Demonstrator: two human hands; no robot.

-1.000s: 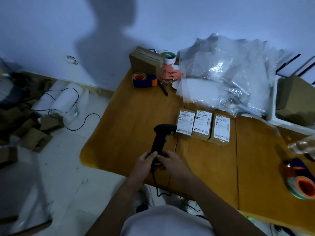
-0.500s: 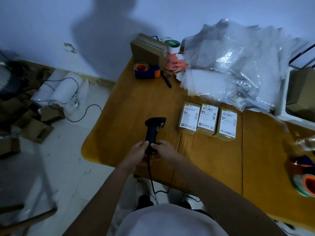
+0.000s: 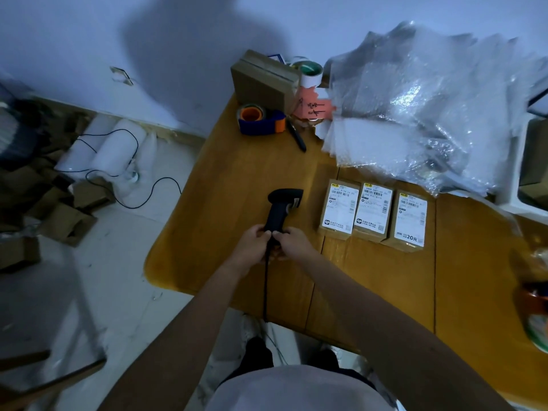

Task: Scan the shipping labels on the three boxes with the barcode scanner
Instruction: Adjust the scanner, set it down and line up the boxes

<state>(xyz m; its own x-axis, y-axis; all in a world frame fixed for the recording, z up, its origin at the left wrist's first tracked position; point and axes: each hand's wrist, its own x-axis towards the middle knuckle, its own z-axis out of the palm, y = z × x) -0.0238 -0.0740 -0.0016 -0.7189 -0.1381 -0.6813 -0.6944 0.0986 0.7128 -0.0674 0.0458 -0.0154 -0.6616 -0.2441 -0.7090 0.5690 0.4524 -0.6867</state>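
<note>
The black barcode scanner stands with its long axis running up and away from the person, handle low and head at the far end. The head tips to the right, its window facing the three boxes beside it. It is held above the near-left part of the wooden table, left of the boxes and apart from them.

Both hands are closed around the lower handle. The left hand wraps it from the left and the right hand from the right, fingers curled in and the fingertips close together across the front of the grip. A thin black cable drops from the base of the handle toward the table's near edge.

The boxes lie flat in a row, touching side to side: the left box, the middle box and the right box. Each is small, rectangular brown cardboard with a white printed shipping label covering its top, barcode toward the far end. The fine print is too blurred to read.

Behind them sits a crumpled heap of clear bubble wrap, shiny and wrinkled. At the far-left corner are a plain cardboard box, a blue and orange tape dispenser and a black pen. The tabletop is smooth, yellowish wood with plank seams.
</note>
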